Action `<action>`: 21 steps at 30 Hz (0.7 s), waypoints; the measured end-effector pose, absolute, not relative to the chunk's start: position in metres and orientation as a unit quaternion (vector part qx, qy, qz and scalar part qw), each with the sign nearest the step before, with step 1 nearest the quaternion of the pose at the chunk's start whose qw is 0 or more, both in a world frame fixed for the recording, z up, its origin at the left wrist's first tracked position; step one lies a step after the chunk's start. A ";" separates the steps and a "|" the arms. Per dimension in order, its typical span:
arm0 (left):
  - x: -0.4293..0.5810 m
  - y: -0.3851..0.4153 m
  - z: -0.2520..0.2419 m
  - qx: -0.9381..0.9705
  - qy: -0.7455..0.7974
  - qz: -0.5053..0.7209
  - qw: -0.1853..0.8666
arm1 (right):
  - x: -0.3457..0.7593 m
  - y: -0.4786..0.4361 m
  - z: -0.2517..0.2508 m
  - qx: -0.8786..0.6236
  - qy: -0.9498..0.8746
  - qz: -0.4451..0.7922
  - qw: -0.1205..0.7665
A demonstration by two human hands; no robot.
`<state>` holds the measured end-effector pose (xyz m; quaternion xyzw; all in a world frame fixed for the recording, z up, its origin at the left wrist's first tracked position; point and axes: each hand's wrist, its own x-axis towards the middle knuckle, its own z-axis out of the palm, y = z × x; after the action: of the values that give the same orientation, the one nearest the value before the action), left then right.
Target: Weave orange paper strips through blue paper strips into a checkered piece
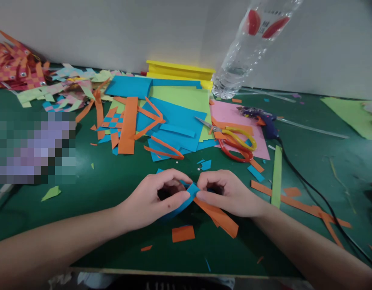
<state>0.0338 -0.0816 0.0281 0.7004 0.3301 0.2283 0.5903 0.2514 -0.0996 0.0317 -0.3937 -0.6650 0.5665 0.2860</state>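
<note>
Near the front of the table, my left hand [162, 195] pinches a blue paper strip [192, 189] between thumb and forefinger. My right hand [224, 191] meets it there, its thumb and fingertips closed on the same blue paper, close to where orange paper strips [219, 215] stick out below. How the blue and orange pieces join is hidden by my fingers. Part of the blue paper curves down beneath my left hand. On the table just below lies a small orange rectangle [183, 233].
Scissors [234, 141] with yellow and red handles lie on stacked coloured paper. A glue gun [266, 123] trails a black cable on the right. A plastic bottle [246, 52] leans at the back. Woven paper pieces [23, 68] and a blurred-out object [35, 149] are on the left.
</note>
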 end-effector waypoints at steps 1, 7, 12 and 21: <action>0.034 -0.082 0.028 0.695 0.323 0.231 0.599 | 0.251 -0.100 0.032 -0.391 -0.670 0.566 0.279; 0.037 -0.086 0.031 0.691 0.295 0.227 0.619 | 0.249 -0.103 0.032 -0.375 -0.680 0.581 0.245; 0.038 -0.086 0.030 0.694 0.290 0.207 0.625 | 0.249 -0.104 0.029 -0.386 -0.660 0.606 0.218; 0.038 -0.086 0.030 0.695 0.299 0.202 0.622 | 0.250 -0.105 0.030 -0.386 -0.672 0.596 0.209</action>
<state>0.0375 -0.0861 0.0305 0.6952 0.2993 0.2016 0.6217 0.2496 -0.1049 0.0301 -0.3864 -0.6722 0.5961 0.2086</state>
